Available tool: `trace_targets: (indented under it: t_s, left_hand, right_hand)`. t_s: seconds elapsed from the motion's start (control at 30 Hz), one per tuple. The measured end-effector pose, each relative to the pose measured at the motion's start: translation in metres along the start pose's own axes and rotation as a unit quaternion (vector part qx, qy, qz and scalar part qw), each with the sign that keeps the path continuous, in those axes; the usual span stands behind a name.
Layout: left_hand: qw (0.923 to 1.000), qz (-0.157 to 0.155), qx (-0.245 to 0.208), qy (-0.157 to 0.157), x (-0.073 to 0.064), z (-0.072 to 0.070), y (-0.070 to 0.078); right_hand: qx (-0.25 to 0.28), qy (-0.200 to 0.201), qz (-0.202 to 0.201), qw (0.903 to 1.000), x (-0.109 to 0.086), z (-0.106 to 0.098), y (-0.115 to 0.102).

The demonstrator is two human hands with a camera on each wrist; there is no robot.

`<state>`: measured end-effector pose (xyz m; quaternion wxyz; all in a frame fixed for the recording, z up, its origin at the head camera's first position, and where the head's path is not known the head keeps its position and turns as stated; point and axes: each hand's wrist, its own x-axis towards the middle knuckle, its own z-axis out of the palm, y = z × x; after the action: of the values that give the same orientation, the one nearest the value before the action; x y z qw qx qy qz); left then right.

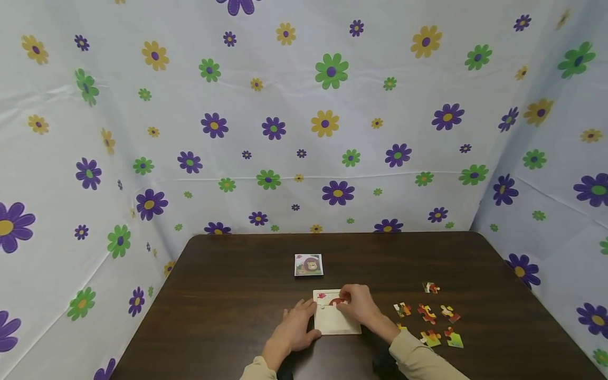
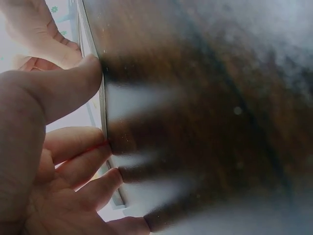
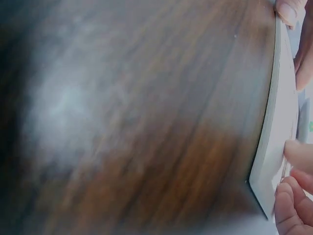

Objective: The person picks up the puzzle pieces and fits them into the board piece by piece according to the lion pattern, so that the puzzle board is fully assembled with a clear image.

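A pale wooden puzzle board [image 1: 336, 322] lies on the dark table. Pieces with a pink flower [image 1: 321, 296] and a reddish-brown patch [image 1: 337, 302] sit along its far side. My left hand [image 1: 295, 326] rests at the board's left edge, thumb near the front corner; in the left wrist view, the thumb [image 2: 80, 81] and fingertips touch that edge. Over the far right part of the board, my right hand [image 1: 359, 305] pinches a puzzle piece, mostly hidden by the fingers. The right wrist view shows thumb and fingers [image 3: 288, 203] close together above the board [image 3: 279, 112].
Several loose puzzle pieces [image 1: 427, 314] lie on the table to the right, one partly behind the right forearm. Beyond the board is a small picture card [image 1: 309, 265] with a lion. A flowered cloth [image 1: 304, 105] hangs behind the table and at both sides.
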<state>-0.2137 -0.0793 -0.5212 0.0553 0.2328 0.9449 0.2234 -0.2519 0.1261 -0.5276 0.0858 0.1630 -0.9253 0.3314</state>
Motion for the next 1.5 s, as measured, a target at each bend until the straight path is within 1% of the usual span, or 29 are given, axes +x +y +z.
trace_targets:
  t_s: [0.23, 0.4, 0.5, 0.57, 0.7, 0.8, 0.93, 1.07, 1.23, 1.5]
  left_hand:
    - [1.0, 0.001, 0.0, -0.006, 0.0022, -0.0031, 0.0015]
    - [1.0, 0.003, 0.0, -0.003, 0.0035, -0.0036, 0.0012]
    - [1.0, 0.005, 0.003, -0.001, 0.0036, -0.0045, 0.0012]
    - [1.0, 0.007, 0.004, 0.0, 0.0031, -0.0057, 0.0018]
    - [0.9999, 0.011, 0.004, 0.005, 0.0028, -0.0077, 0.0022]
    - [0.9998, 0.014, 0.004, 0.01, 0.0034, -0.0078, 0.0014]
    - [0.9999, 0.009, 0.001, 0.003, 0.0022, -0.0061, 0.0008]
    - [1.0, 0.003, 0.004, -0.002, 0.0, -0.003, 0.0008]
    - [1.0, 0.001, 0.002, 0.0, -0.0009, -0.0018, 0.0023]
    - [0.9999, -0.01, -0.009, 0.0, -0.0016, -0.0002, 0.0009]
  right_hand:
    - [0.0, 0.028, -0.01, 0.9996, 0.0038, 0.0023, -0.0002]
    - [0.005, 0.035, -0.004, 0.9994, 0.005, 0.0025, -0.0002]
    - [0.004, 0.031, 0.002, 0.9995, 0.0055, 0.0025, -0.0007]
    - [-0.002, 0.025, 0.0, 0.9997, 0.0061, 0.0028, -0.0009]
    - [-0.026, 0.021, -0.018, 0.9993, 0.0073, 0.0035, -0.0021]
    - [-0.039, 0.029, -0.031, 0.9984, 0.008, 0.0036, -0.0023]
    - [-0.025, 0.031, -0.034, 0.9986, 0.0062, 0.0047, -0.0011]
    - [-0.013, 0.019, -0.033, 0.9992, 0.0027, 0.0062, 0.0014]
    - [-0.016, 0.012, -0.025, 0.9995, 0.0007, 0.0068, 0.003]
    - [-0.024, 0.01, -0.035, 0.9991, 0.0009, 0.009, 0.0013]
